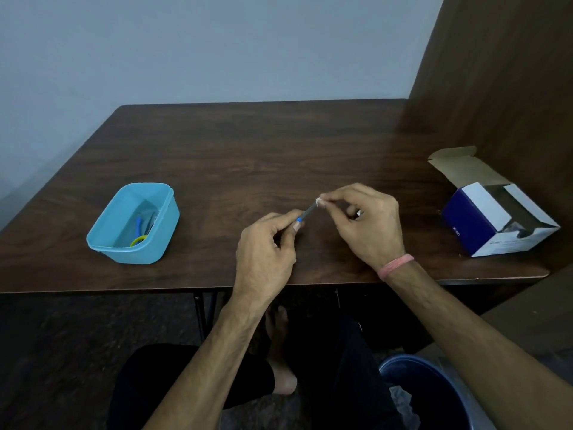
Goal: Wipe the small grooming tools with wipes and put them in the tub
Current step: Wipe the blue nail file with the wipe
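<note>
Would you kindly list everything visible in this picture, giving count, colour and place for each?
Table: one, dark brown wood, centre.
Tub: one, light blue, table's left.
Tools in tub: several, blue, yellow and grey; exact count unclear.
Slim tool: one, grey with blue band, held between both hands.
Wipe: one, white, small piece at the tool's far tip.
Box: one, navy and white, open, table's right.
Bin: one, blue, floor at lower right.
Wristband: one, pink, right wrist.
Left hand: grips the tool's near end.
Right hand: pinches the wipe.
</note>
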